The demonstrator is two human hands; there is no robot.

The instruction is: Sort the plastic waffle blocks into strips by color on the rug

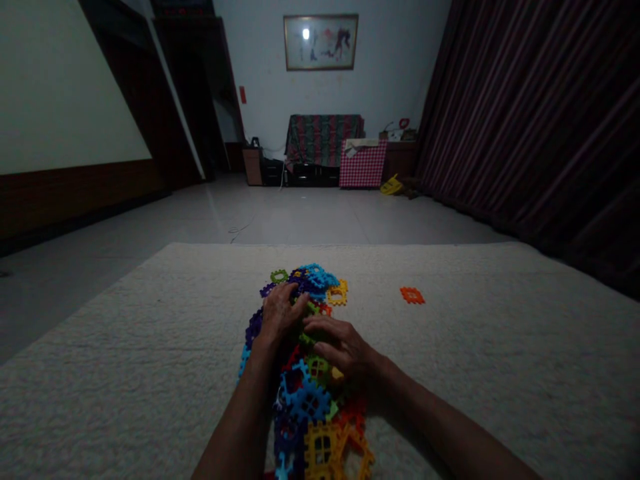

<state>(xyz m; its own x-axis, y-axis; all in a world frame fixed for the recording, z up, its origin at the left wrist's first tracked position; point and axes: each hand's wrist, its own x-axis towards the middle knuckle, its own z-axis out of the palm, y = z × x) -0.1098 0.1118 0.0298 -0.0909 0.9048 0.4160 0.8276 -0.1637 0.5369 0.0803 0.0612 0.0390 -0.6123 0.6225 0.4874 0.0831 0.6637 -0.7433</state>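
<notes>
A heap of colourful plastic interlocking tiles [310, 400] lies on a pale rug [475, 347] right in front of me. My left hand [278, 312] rests on the heap's far part, fingers curled down over purple and green tiles. My right hand [340, 343] lies flat across the middle of the heap with its fingers stretched out to the left, touching a green tile [309, 339]. Blue tiles [317, 275] and a yellow tile [338, 293] sit just beyond my fingers. Whether the left hand grips any tile is hidden.
A single orange tile [412, 295] lies apart on the rug to the right. Beyond the rug is a tiled floor [300, 213], a cloth-covered cabinet [323, 150] at the far wall and a dark curtain [540, 133] along the right.
</notes>
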